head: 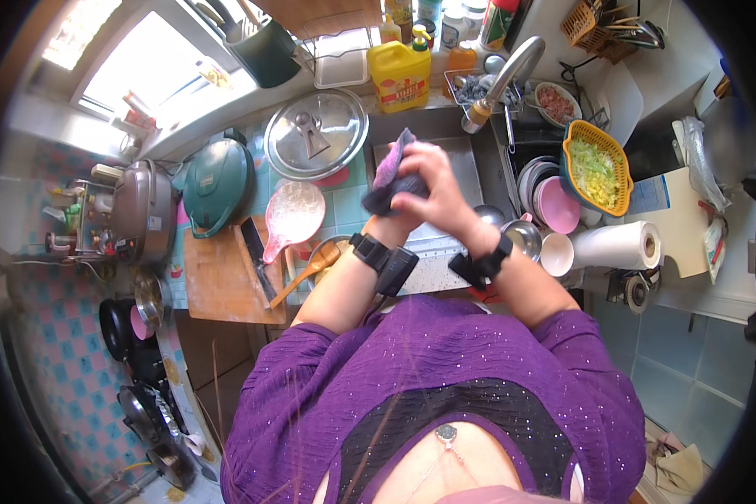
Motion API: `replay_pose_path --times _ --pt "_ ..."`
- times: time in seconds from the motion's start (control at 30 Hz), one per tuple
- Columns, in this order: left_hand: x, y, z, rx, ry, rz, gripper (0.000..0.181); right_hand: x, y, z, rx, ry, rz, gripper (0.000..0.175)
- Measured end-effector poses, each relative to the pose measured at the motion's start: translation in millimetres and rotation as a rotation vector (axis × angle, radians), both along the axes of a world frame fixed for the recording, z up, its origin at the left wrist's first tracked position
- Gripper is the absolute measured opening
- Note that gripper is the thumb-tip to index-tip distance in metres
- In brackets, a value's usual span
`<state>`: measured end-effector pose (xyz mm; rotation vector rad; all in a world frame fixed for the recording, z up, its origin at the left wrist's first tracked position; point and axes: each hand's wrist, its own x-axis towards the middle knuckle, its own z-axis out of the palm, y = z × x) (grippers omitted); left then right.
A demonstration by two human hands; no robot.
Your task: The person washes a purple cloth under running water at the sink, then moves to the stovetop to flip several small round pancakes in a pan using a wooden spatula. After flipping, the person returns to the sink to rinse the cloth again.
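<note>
My right hand [438,189] grips a grey and pink cloth [390,173] over the left part of the steel sink [463,164]. The fingers of my left hand [395,222] lie mostly hidden under the cloth and my right hand, so their hold on it cannot be made out. Left of the hands, a pink-rimmed scoop [295,211] dusted with white powder rests on the tiled counter, below a glass pot lid [317,134]. A wooden spoon [305,274] leans on a bowl beside my left forearm.
A curved faucet [510,75] rises behind the sink. Stacked bowls [555,205], a yellow colander of shredded cabbage [595,167] and a paper towel roll [617,246] stand at right. A wooden board [223,277] and a green appliance [217,183] are at left; a yellow jug [400,75] stands behind.
</note>
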<state>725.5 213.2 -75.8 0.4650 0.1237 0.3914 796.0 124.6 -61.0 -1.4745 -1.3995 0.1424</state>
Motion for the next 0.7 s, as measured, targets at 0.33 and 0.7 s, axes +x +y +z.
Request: replay_pose_path --times 0.33,0.7 --pt "-11.1 13.6 33.0 -0.020 0.021 -0.384 0.072 50.1 -5.1 35.8 -0.057 0.577 0.265 0.034" --pt "12.9 16.2 19.6 0.683 0.541 -0.431 0.022 48.0 20.4 6.7 -0.217 0.907 0.046 0.039"
